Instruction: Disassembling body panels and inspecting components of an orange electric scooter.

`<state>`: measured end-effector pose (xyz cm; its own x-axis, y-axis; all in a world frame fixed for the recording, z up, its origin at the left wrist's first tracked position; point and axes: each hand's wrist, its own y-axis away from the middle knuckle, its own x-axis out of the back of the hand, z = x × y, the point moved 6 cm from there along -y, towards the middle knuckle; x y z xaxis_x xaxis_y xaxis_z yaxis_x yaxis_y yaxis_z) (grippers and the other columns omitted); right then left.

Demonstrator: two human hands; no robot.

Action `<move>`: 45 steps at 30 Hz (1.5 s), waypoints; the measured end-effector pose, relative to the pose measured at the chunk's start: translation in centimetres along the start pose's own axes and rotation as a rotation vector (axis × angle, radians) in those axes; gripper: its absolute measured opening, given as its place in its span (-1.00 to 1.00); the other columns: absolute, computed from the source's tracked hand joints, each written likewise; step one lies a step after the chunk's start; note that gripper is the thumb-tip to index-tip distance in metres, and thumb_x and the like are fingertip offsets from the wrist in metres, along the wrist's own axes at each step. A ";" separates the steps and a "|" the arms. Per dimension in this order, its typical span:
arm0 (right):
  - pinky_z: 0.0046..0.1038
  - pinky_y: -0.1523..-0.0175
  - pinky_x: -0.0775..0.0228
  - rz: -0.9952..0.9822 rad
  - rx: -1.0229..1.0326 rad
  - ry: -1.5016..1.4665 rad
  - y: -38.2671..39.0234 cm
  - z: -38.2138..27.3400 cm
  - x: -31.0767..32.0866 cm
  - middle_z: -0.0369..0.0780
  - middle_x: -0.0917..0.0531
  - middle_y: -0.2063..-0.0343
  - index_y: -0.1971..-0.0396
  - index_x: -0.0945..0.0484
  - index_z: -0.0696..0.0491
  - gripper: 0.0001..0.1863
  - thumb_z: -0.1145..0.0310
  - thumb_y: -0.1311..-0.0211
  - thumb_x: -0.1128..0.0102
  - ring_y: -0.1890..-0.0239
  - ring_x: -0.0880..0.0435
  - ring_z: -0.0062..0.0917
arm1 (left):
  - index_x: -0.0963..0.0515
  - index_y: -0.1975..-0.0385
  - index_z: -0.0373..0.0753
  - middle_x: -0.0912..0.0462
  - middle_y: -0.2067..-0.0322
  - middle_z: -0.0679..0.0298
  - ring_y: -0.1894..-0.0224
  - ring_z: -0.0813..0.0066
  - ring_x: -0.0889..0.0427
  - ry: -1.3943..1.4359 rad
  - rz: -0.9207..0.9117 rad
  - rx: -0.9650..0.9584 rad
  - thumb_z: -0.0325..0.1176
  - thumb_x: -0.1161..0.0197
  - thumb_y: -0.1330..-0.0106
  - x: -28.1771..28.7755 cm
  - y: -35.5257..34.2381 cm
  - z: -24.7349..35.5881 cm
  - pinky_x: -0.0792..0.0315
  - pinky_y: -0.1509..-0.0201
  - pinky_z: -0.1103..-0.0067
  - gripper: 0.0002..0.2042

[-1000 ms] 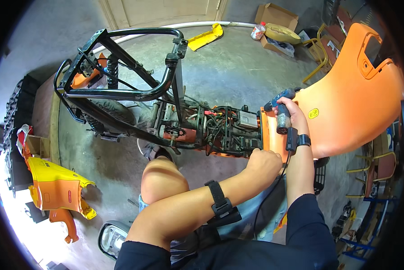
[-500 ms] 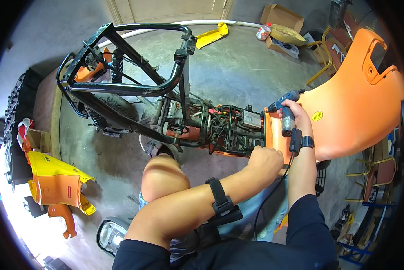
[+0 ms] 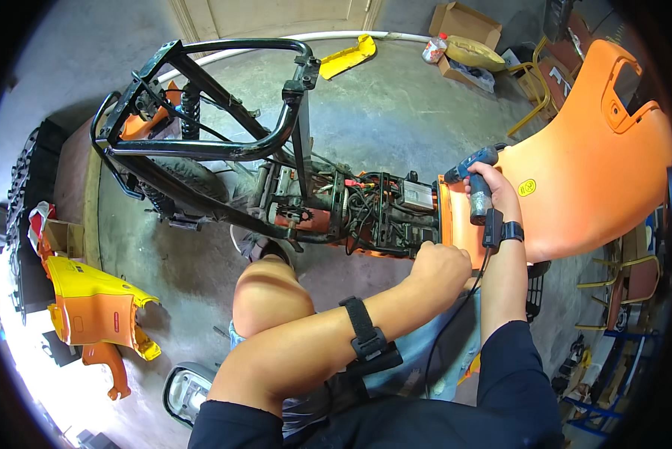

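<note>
My right hand [image 3: 494, 188] is wrapped around the grip of a dark blue cordless drill [image 3: 479, 162]. Its nose points left, at the left edge of a large orange body panel [image 3: 568, 194]. My left hand [image 3: 440, 268] is closed in a fist against the near corner of that edge, its fingertips hidden. Left of the panel runs a black vehicle frame [image 3: 201, 150] with exposed wiring [image 3: 362, 198] and a silver box [image 3: 416, 196]. A small black box [image 3: 493, 227] with a cable is strapped at my right wrist.
Yellow-and-orange body panels [image 3: 100, 307] lie on the floor at left, near a lamp-like housing [image 3: 186, 391]. A yellow piece [image 3: 348, 57] lies beyond the frame. Cardboard boxes [image 3: 467, 26] and a yellow-framed chair [image 3: 532, 90] stand at far right. My knee [image 3: 272, 295] is beside the frame.
The whole view has shifted slightly. Both hands and the drill stay at nearly the same places on the orange panel.
</note>
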<state>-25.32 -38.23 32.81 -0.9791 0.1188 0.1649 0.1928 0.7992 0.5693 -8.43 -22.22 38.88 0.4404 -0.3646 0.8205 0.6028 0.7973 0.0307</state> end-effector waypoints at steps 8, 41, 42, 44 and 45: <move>-0.48 0.42 -0.56 -0.043 -0.108 0.052 -1.9 0.5 -0.4 -0.19 -0.65 0.53 0.41 -0.53 0.14 -0.74 0.23 -0.09 -0.25 0.56 -0.65 -0.50 | -0.57 0.33 -0.28 -0.67 0.39 0.17 0.30 0.28 -0.69 -0.023 -0.003 0.002 -0.42 -0.31 -0.01 -0.3 0.0 0.1 -0.49 0.22 0.42 -0.79; -0.45 0.52 -0.53 -0.076 -0.223 0.113 -2.5 1.4 -1.2 -0.26 -0.59 0.64 0.47 -0.48 0.06 -0.83 0.28 -0.06 -0.21 0.67 -0.58 -0.54 | -0.57 0.35 -0.27 -0.68 0.40 0.13 0.34 0.23 -0.71 -0.045 0.054 0.021 -0.34 -0.20 -0.17 -0.2 0.6 -0.6 -0.53 0.26 0.37 -0.85; -0.39 0.52 -0.53 -0.053 -0.150 0.035 -2.4 1.5 -0.9 -0.25 -0.58 0.66 0.45 -0.48 0.06 -0.81 0.26 -0.06 -0.21 0.67 -0.58 -0.50 | -0.57 0.35 -0.27 -0.68 0.40 0.13 0.34 0.23 -0.71 -0.056 0.060 0.017 -0.34 -0.20 -0.17 -0.1 0.7 -0.7 -0.53 0.26 0.37 -0.85; -0.43 0.52 -0.51 -0.083 -0.112 0.005 -2.4 1.6 -0.6 -0.23 -0.59 0.63 0.46 -0.46 0.08 -0.81 0.27 -0.07 -0.19 0.66 -0.58 -0.50 | -0.57 0.35 -0.27 -0.68 0.39 0.11 0.34 0.19 -0.71 -0.044 0.071 0.021 -0.34 -0.14 -0.20 0.1 1.1 -0.9 -0.53 0.27 0.35 -0.84; -0.46 0.51 -0.49 -0.116 -0.124 -0.001 -2.4 1.8 -0.5 -0.22 -0.59 0.61 0.47 -0.45 0.09 -0.81 0.29 -0.08 -0.17 0.65 -0.59 -0.51 | -0.57 0.35 -0.27 -0.68 0.39 0.11 0.34 0.19 -0.71 -0.058 0.083 0.014 -0.34 -0.14 -0.20 0.2 1.2 -0.9 -0.53 0.27 0.35 -0.84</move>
<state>-25.40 -39.15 29.89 -0.9954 0.0307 0.0913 0.0848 0.7288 0.6794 -7.00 -21.76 38.60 0.4484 -0.2690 0.8524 0.5562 0.8305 -0.0305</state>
